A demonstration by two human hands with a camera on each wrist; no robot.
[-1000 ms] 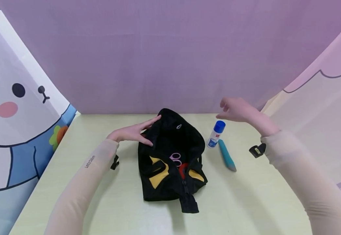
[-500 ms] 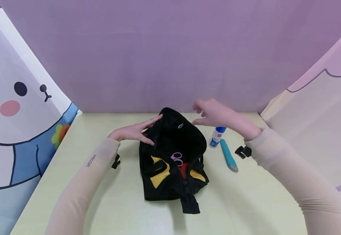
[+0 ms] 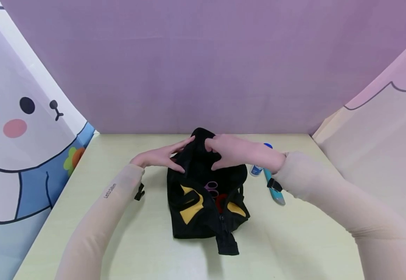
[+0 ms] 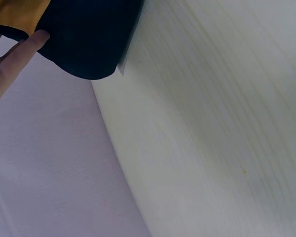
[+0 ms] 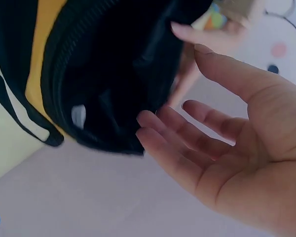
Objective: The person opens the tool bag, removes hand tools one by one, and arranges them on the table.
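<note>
My left hand (image 3: 159, 157) holds the bag (image 3: 196, 228) by its edge; my right hand (image 3: 232, 151), fingers relaxed, is at its opening.

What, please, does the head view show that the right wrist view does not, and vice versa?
Only the head view shows the purple scissor handles and small red object inside the black fabric bag with yellow panels, plus the slim teal tool with a grey tip.

Only the right wrist view shows the palm side of the bare right hand and a small pale patch inside the bag.

Both show the bag, both hands, with the left hand holding its rim, and the lilac backdrop.
</note>
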